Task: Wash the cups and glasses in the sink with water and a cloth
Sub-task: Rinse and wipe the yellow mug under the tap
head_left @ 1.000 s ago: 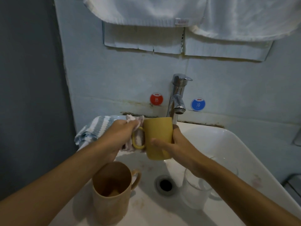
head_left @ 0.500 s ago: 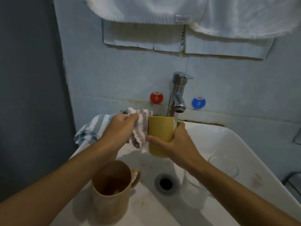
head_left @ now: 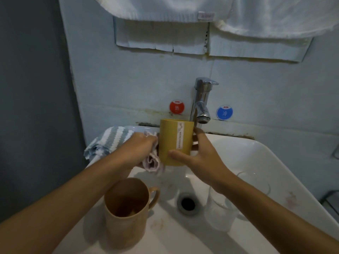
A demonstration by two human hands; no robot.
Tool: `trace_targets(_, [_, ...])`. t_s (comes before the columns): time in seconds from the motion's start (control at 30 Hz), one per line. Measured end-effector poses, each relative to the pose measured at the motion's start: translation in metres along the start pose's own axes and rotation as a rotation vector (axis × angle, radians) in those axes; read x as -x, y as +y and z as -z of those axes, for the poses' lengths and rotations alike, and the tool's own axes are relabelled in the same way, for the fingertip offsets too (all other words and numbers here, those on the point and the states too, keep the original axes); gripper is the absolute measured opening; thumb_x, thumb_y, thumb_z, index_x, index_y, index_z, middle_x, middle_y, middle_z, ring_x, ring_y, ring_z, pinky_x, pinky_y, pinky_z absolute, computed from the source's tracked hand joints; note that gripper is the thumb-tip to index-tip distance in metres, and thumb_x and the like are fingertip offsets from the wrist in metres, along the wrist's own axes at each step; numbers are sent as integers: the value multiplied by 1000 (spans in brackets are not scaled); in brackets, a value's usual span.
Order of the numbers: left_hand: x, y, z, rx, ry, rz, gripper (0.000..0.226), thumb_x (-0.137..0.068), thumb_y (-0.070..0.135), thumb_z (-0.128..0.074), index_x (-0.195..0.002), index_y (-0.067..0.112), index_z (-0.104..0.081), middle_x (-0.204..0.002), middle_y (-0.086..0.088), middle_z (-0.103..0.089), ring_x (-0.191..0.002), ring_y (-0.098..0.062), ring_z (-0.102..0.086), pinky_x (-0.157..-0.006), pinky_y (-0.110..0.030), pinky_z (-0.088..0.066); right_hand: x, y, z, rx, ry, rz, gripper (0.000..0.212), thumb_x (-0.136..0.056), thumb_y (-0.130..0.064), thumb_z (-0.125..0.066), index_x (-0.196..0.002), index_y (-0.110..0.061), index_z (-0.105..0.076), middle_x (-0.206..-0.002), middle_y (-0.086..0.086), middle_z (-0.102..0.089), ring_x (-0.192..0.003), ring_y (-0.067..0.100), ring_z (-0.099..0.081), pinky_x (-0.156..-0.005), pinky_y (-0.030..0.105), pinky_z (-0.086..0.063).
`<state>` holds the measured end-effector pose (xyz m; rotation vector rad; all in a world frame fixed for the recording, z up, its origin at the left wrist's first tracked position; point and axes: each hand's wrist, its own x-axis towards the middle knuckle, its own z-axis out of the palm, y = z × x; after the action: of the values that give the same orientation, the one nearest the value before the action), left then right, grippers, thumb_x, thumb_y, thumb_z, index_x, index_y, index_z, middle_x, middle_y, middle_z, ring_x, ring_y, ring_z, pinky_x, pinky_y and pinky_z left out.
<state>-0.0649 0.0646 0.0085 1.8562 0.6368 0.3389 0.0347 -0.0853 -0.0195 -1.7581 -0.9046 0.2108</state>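
Pale blue wall (head_left: 139, 85) behind, stained along the seam above a white sink (head_left: 244, 153); chrome tap (head_left: 200, 101) mounted at the back, red round sticker (head_left: 176, 107) to its left and blue round sticker (head_left: 224, 112) to its right. White towels (head_left: 165, 8) hanging across the top edge. Yellow cup (head_left: 174, 142) held upright over the basin, just left of and below the spout, a narrow white label running down its near side. Right hand (head_left: 201, 154) wrapped round the cup's right flank, thumb across the front near the base, fingers curled behind. Left hand (head_left: 139, 149) closed on a bunched pinkish cloth (head_left: 152, 162), pressing it against the cup's left side. Striped blue-and-white cloth (head_left: 108, 142) draped over the sink's back left corner, partly under the left wrist. Tan mug (head_left: 126, 209) standing upright on the near left of the sink, handle pointing right, something dark inside. Round drain (head_left: 187, 203) in the basin floor, between the tan mug and a clear glass (head_left: 220, 211) standing under the right forearm. Second clear glass (head_left: 256, 182) further right, only its rim faintly readable. Running water: cannot tell.
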Motion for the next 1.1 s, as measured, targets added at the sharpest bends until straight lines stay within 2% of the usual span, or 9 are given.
trace_targets(0.07, [0,-1,0,43,-38,39,28,-99,21,-43,-103,2,-63,-93,-21,-71,-83,-32,-70,-66,-37,-59,-3,-3,5,-43,14,-8,80,-80,-32,-78,-143,-27,-29,-118,-14,-49,-95,-5,-55,-61,4,-49])
trace_targets(0.17, [-3,-1,-2,63,74,15,28,-100,26,-43,-96,7,-64,-90,-17,-70,-85,-29,-67,-82,-41,-57,-3,-4,4,3,-12,-38,80,-76,-33,-83,-135,-32,-29,-119,-13,-47,-98,-1,-54,-63,8,-51])
trace_targets(0.3, [-4,7,-9,94,206,-37,30,-103,27,-43,-83,17,-62,-81,-8,-68,-73,-22,-62,-81,-38,-52,-2,3,-5,243,3,-34,97,-67,-46,-86,-141,-27,-27,-130,-6,-34,-118,11,-48,-90,27,-55])
trace_targets(0.53, [5,9,-15,142,-16,67,45,-93,58,-46,-103,17,-61,-103,-12,-66,-96,-30,-65,-79,-39,-55,-2,-1,-8,445,105,-83,110,-56,-82,-62,-143,-25,-25,-130,0,-37,-115,18,-48,-94,40,-54])
trace_targets(0.63, [2,8,-18,-97,-27,1,80,-73,71,-54,-128,15,-50,-98,3,-64,-79,-14,-63,-61,-22,-50,-1,3,-9,293,-11,20,102,-65,-68,-76,-144,-31,-23,-128,-11,-44,-112,9,-53,-86,27,-55])
trace_targets(0.73, [-3,1,-9,-81,-23,-19,80,-62,70,-68,-123,23,-48,-87,5,-67,-66,-12,-66,-43,-19,-47,2,0,-6,171,-175,49,80,-83,-36,-75,-143,-38,-22,-117,-27,-43,-101,-9,-54,-70,9,-51])
trace_targets(0.83, [-7,-6,1,-32,-86,-14,73,-60,71,-70,-116,29,-49,-99,-1,-72,-74,-19,-68,-50,-23,-48,0,-3,-1,284,-88,53,74,-84,-52,-60,-148,-38,-27,-130,-5,-40,-116,10,-46,-89,24,-48])
trace_targets(0.97, [-4,-6,10,5,-153,-13,89,-59,75,-70,-124,20,-47,-106,-2,-69,-87,-27,-70,-65,-32,-52,-1,1,7,446,6,39,82,-72,-73,-62,-143,-42,-33,-122,-8,-29,-119,13,-32,-98,33,-36])
trace_targets(1.1, [-3,-5,8,-84,-119,-36,81,-67,70,-64,-125,16,-51,-112,3,-60,-94,-16,-60,-72,-30,-52,-3,1,13,77,-89,-80,86,-69,-50,-81,-134,-43,-25,-119,-21,-44,-104,-2,-51,-70,9,-48])
